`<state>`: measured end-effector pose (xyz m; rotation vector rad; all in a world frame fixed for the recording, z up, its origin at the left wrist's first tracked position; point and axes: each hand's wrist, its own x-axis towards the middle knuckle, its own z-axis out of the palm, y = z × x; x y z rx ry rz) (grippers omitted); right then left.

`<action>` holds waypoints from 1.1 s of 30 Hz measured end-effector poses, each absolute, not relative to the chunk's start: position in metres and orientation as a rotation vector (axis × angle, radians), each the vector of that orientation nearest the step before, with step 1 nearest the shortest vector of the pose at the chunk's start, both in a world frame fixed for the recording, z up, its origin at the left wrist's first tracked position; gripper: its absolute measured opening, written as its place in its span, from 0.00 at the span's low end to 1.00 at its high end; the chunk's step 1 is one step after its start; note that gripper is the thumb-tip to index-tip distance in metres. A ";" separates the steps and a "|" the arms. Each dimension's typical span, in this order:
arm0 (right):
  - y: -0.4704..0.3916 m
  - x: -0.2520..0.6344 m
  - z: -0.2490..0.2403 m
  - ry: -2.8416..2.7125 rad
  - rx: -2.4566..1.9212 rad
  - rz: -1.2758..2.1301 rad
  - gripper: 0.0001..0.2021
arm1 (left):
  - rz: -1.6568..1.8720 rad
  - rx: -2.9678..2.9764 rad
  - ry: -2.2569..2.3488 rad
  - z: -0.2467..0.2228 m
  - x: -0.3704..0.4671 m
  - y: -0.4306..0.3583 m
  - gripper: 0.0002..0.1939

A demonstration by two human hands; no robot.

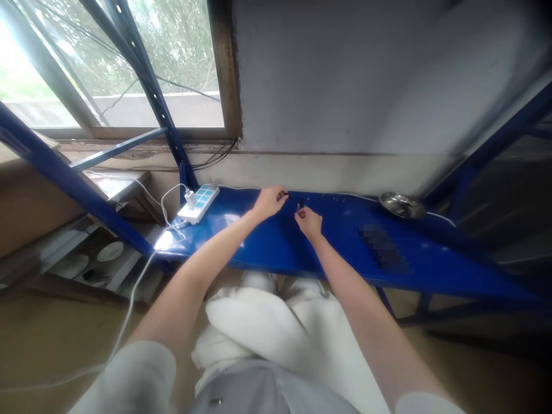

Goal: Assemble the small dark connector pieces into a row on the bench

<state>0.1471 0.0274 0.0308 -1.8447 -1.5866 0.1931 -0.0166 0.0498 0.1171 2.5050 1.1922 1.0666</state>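
Above the far half of a blue tabletop (pixel 276 247), my left hand (pixel 271 201) is closed in a pinch, with a small dark thing at its fingertips, too small to name. Just right of it and nearer to me, my right hand (pixel 309 222) pinches a small, pale, upright piece (pixel 298 206) whose kind I cannot make out. A short gap separates the two hands. Beyond my right hand, several tiny pale pieces (pixel 336 199) lie near the table's back edge.
At the table's left end sits a white power strip (pixel 202 202) with a plugged-in charger (pixel 190 199) and trailing white cable (pixel 133 299). A shiny metal bowl (pixel 401 205) stands at the back right. Blue rack posts (pixel 149 75) rise at the left. A blurred dark patch (pixel 383 247) lies right.
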 end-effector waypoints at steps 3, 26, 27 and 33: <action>0.014 0.143 0.042 -1.686 -1.741 0.124 0.06 | 1.102 2.486 1.160 0.122 -0.015 0.043 0.09; -0.031 0.126 0.069 -1.840 -1.791 0.111 0.05 | 1.170 2.125 1.184 0.108 -0.036 0.000 0.08; -0.031 0.125 0.069 -1.850 -1.794 0.099 0.05 | 1.169 2.128 1.180 0.108 -0.036 0.000 0.08; -0.031 0.121 0.071 -1.900 -1.815 0.050 0.06 | 1.167 2.172 1.166 0.110 -0.035 0.001 0.08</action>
